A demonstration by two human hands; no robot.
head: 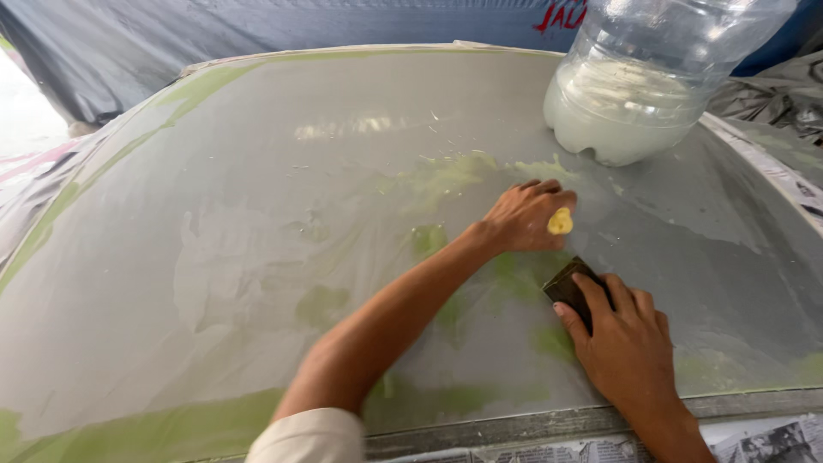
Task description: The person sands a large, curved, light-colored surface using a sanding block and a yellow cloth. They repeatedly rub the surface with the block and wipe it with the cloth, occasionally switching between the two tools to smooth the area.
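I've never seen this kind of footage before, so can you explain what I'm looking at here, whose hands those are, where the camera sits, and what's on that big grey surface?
There is no machine here. A person wears one camera on the head, looking down, so both hands are that person's own. They work on a wide grey panel, curved and wet, with patches of pale green showing through. The left hand reaches across and grips a small yellow sponge against the panel. The right hand presses a dark sanding block flat on the surface. At the top right stands a big clear plastic jug, partly filled with milky liquid, resting on the panel. Newspaper is spread along the near and right edges, and a dark blue sheet hangs behind.
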